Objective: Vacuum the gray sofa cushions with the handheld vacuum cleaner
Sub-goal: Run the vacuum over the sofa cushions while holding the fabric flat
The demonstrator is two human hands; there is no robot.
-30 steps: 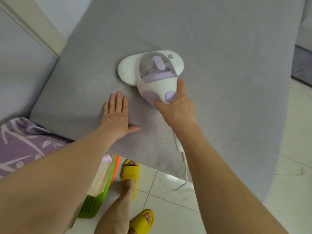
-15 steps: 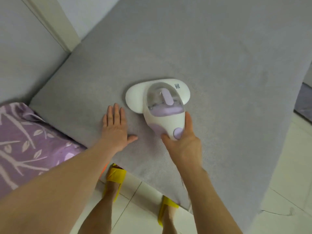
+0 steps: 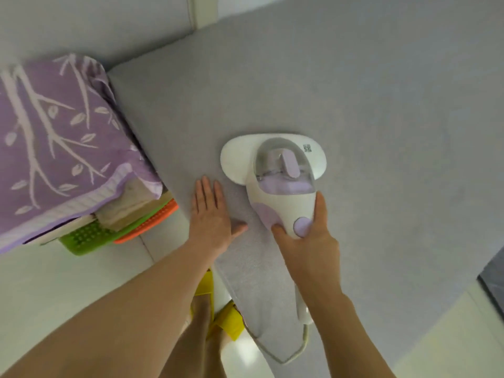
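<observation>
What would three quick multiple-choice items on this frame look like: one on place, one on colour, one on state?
1. Where is the left hand?
A. on the vacuum
B. flat on the gray cushion, left of the vacuum
C. on the purple cloth

2. What colour is the round button on the handheld vacuum?
A. lilac
B. red
C. black

3. What is the right hand doing?
A. hanging idle
B. pressing the floor
C. gripping the vacuum handle

Key: B, fingers lie straight on the fabric; A, pale purple disc; C, fingers and thumb wrap the handle.
</observation>
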